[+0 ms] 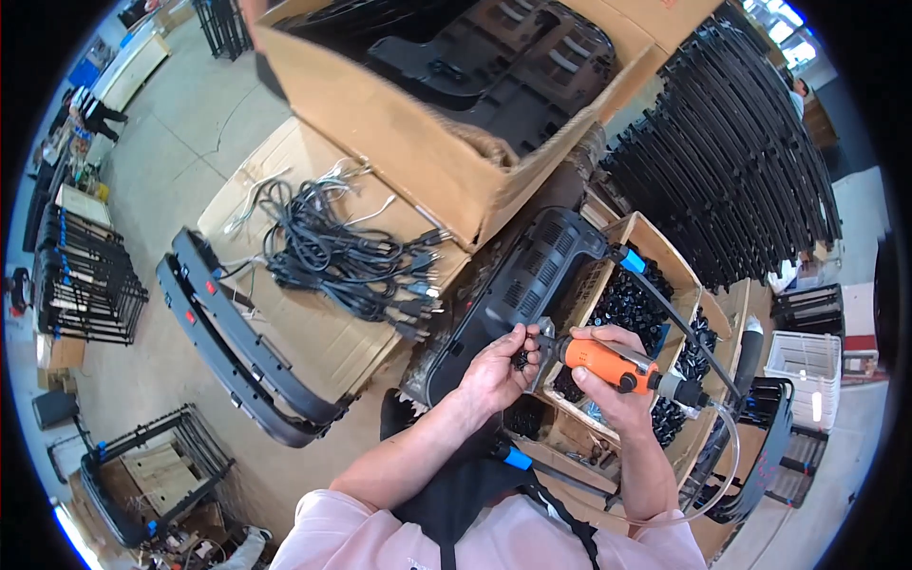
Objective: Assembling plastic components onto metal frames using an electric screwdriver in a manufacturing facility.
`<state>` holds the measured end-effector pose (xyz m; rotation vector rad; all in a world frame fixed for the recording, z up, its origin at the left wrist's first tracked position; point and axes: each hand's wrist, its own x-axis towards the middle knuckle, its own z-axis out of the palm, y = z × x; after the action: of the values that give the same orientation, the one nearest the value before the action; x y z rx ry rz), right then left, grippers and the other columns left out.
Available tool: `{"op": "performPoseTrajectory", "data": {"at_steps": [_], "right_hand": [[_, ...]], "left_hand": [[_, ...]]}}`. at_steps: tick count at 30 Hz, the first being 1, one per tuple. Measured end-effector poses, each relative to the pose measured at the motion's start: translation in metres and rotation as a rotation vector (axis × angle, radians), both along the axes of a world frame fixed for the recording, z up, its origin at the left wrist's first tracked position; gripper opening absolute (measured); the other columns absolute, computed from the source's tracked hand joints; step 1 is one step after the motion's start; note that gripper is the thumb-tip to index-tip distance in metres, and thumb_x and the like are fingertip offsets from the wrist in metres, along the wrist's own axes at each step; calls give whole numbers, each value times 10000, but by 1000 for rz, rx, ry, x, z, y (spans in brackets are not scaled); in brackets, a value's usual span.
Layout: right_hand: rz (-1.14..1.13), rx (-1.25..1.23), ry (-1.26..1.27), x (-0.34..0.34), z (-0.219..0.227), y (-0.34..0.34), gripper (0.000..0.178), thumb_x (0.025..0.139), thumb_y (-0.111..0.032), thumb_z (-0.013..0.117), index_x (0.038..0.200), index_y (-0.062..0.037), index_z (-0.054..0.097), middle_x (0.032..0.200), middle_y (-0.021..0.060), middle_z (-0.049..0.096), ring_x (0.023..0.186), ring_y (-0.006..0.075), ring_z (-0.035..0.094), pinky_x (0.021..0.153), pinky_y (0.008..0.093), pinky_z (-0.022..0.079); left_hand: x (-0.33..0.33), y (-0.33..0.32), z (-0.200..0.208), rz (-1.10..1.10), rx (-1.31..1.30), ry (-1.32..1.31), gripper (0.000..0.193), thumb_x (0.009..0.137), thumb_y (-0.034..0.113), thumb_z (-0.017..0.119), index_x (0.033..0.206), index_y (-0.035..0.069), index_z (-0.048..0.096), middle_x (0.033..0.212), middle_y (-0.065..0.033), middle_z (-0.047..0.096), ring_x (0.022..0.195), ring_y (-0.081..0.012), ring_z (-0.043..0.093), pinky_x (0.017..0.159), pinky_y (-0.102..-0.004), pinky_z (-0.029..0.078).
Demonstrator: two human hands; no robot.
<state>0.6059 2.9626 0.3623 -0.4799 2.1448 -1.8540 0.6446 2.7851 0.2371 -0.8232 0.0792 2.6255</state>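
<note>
My right hand (pixel 617 394) is wrapped round an orange air screwdriver (pixel 600 361), whose clear hose (pixel 733 446) loops down from its rear end. The tool's front end points left, toward my left hand (pixel 499 370). That hand is closed, fingertips pinched near the tool's tip, with small dark pieces, apparently screws (pixel 520 359), held in the curled fingers. Just beyond both hands lies a long black plastic housing (pixel 518 294) with vent slots. Whether the tool's tip touches a screw is too small to tell.
Right of the housing, a wooden compartment box (pixel 679 261) holds many small black parts, with a black bar with blue ends (pixel 679 318) across it. A pile of black power cords (pixel 332 252) lies on cardboard at left. Beyond stands a large carton (pixel 380 123) of black panels.
</note>
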Motion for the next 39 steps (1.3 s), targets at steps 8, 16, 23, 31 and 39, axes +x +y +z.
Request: {"op": "performPoseTrajectory", "data": {"at_steps": [8, 16, 23, 31, 39], "right_hand": [[-101, 58, 28, -74, 4, 56, 489, 861, -22, 833, 1297, -49, 614, 1289, 123, 709, 1163, 205, 691, 1043, 375, 550], [-270, 41, 86, -181, -11, 103, 494, 887, -14, 810, 1328, -23, 585, 1257, 115, 712, 1158, 193, 683, 1048, 356, 543], [-208, -11, 47, -214, -37, 115, 491, 891, -29, 804, 1332, -24, 588, 1230, 83, 689, 1161, 161, 660, 1050, 338, 533], [-155, 13, -1, -224, -58, 107, 464, 875, -51, 810, 1301, -56, 626, 1214, 80, 688, 1163, 161, 661, 1047, 329, 525], [-69, 284, 86, -234, -58, 100, 369, 873, -160, 826, 1207, -87, 686, 1091, 42, 737, 1008, 138, 706, 922, 316, 565]], "left_hand": [[-85, 72, 17, -18, 11, 17, 333, 1103, 380, 581, 1197, 69, 654, 849, 30, 561, 741, -117, 530, 681, -254, 480], [-115, 99, -8, -252, -196, 104, 302, 1136, 235, 515, 1321, 32, 639, 1056, -31, 677, 917, -158, 643, 830, -297, 555], [-115, 99, -27, -350, -308, 185, 274, 1145, 257, 502, 1272, 64, 650, 1014, -26, 652, 838, -135, 610, 734, -289, 484], [-133, 98, -17, -320, -384, 38, 260, 1159, 239, 461, 1253, 34, 589, 1058, -85, 673, 883, -183, 641, 766, -321, 531], [-157, 110, -35, -266, -358, 47, 251, 1133, 301, 538, 1191, 66, 604, 1019, -51, 670, 854, -173, 638, 754, -300, 542]]}}
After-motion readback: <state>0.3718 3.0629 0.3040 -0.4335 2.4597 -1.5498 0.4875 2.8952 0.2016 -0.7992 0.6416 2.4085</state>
